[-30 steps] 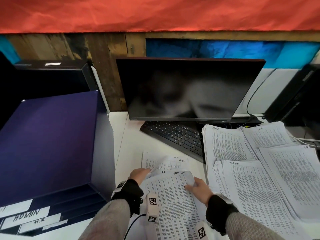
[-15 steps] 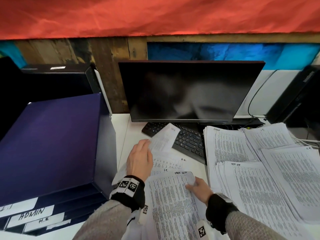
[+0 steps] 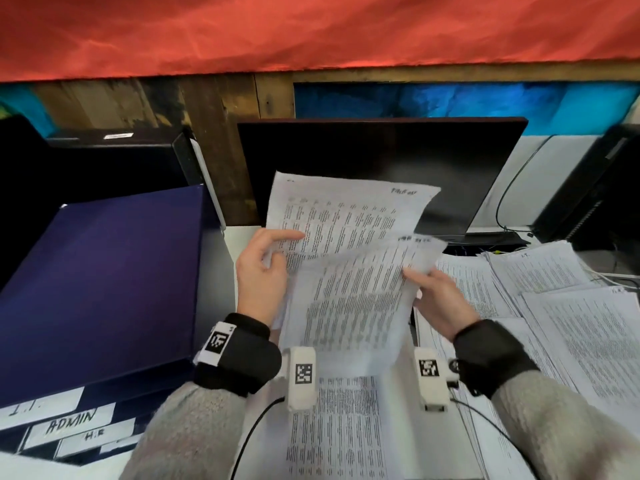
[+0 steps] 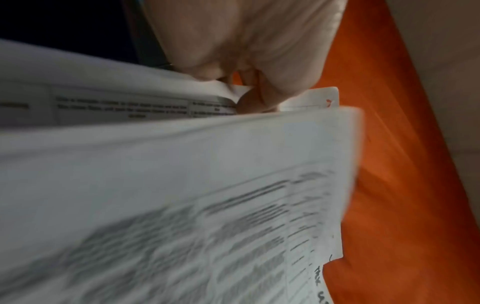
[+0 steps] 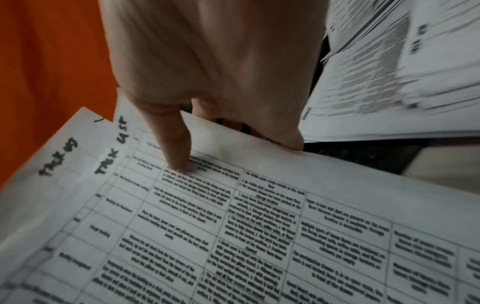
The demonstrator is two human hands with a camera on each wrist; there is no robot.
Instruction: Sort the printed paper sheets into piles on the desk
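Observation:
Two printed sheets are held up in front of the monitor. My left hand (image 3: 280, 251) pinches the left edge of the rear sheet (image 3: 346, 216), which has handwriting at its top right corner. My right hand (image 3: 415, 282) grips the right edge of the front sheet (image 3: 353, 299), thumb on the printed side. The left wrist view shows my left hand's fingers (image 4: 249, 100) pinching paper (image 4: 182, 185). In the right wrist view my thumb (image 5: 179, 152) presses the table-printed sheet (image 5: 259, 226). One more printed sheet (image 3: 332, 427) lies flat on the desk below my wrists.
Several overlapping piles of printed sheets (image 3: 571, 323) cover the desk at the right. A dark purple tray stack (image 3: 104, 289) with labels reading I.T., ADMIN and H.R stands at the left. The black monitor (image 3: 467, 168) is behind the sheets, with cables and a black unit (image 3: 606, 188) far right.
Both hands have risen from the desk. The left hand's sheet went up in front of the monitor, and the right hand lifted the sheet it had been pressing flat.

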